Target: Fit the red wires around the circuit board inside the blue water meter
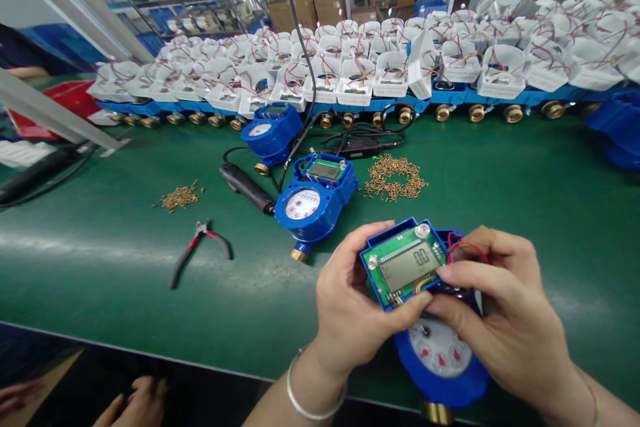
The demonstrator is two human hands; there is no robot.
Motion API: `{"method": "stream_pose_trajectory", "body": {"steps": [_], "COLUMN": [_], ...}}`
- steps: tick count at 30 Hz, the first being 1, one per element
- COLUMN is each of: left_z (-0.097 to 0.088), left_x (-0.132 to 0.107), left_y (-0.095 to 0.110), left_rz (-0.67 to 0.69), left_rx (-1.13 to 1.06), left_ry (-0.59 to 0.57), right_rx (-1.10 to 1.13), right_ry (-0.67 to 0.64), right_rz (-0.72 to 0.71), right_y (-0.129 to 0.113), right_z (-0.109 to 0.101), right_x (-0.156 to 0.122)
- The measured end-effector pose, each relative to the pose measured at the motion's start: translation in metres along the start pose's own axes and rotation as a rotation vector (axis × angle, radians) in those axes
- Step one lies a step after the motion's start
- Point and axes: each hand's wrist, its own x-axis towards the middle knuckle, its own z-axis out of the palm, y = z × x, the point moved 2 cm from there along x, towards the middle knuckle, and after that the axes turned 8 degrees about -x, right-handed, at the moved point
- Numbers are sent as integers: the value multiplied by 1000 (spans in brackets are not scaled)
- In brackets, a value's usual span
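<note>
A blue water meter (440,367) with a white dial and a green circuit board with an LCD screen (406,265) is held over the green table's near edge. My left hand (350,300) is closed round the left side of its blue housing. My right hand (505,320) grips the right side, thumb and forefinger pinching at the coloured wires below the board. A red wire loops by my right fingers. A silver bangle sits on my left wrist.
A second open blue meter (315,203) and a third (270,133) lie further back. Piles of brass screws (395,177) (180,197), red-handled pliers (200,250) and a black electric screwdriver (247,188) lie on the green mat (125,260). Rows of white-capped meters (360,73) line the far edge. Another person's hand (135,403) shows bottom left.
</note>
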Motion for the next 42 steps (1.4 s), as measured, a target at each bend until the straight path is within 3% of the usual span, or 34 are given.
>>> {"method": "stream_pose_trajectory", "body": {"steps": [3,7,12,15,18,25,31,38,42], "left_z": [1,2,4,6,6,3,10,13,13], "left_x": [0,1,2,3,2,-4,-1,-8,-11], "left_y": [0,0,2,3,1,2,5,2,1], "left_rz": [-30,-33,-35,-43,-21,171,29,-37,-48], "left_rx": [-80,-83,-86,-93,-49,178,-7,-72,-67], "left_ry": [29,62,77,99,126,154,114,167,201], "right_rx": [-112,-434,-589,-599,-594,-322,-208,-288,-301], "right_ry": [119,100,79,58,21,-177,-133,-53,-93], "right_rz": [-1,-18,-95,-88,7,158,242,199,137], "right_y": [-5,-14,-17,-17,-17,-13,-10,-13,-9], "right_z": [0,-5,-10,-8,-7,-2,1,0,1], "right_x": [-3,-3,-8,-11,-10,-2,-7,-6,-8]}}
